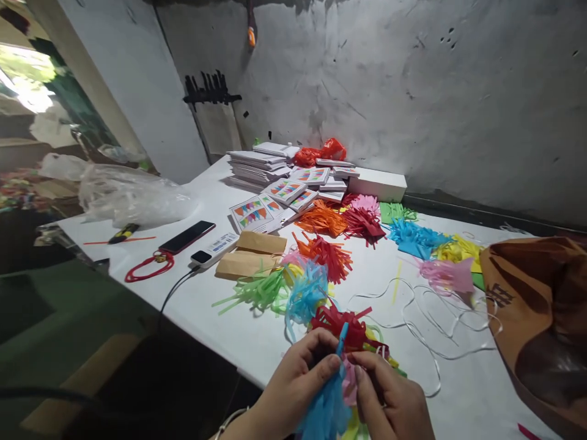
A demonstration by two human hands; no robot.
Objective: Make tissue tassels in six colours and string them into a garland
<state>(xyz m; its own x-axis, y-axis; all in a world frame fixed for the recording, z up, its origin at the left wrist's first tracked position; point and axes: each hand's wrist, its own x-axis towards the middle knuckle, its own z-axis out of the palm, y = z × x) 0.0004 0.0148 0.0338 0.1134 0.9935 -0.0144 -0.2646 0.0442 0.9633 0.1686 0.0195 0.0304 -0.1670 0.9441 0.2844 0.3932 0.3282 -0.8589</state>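
My left hand (306, 377) is closed around a blue paper tassel (326, 406). The tassel's tightly rolled tip sticks up past my thumb, and its fringe hangs down below. Close beside it, the fingertips of my right hand (389, 394) are pinched together, and what they grip is too small to make out. Pink paper strips (349, 382) show between the two hands. Just beyond my fingers lies a dark red tassel (342, 322), partly hidden by the left hand. Further off are a light blue tassel (308, 290) and a green tassel (263, 288).
White string (419, 330) loops across the table's right side, near a brown bag (518, 318). Fringed paper bundles (415, 237) lie behind. Stacks of printed cards (261, 166), a phone (188, 237), a cutter (123, 233) and clear plastic bags (132, 192) occupy the left.
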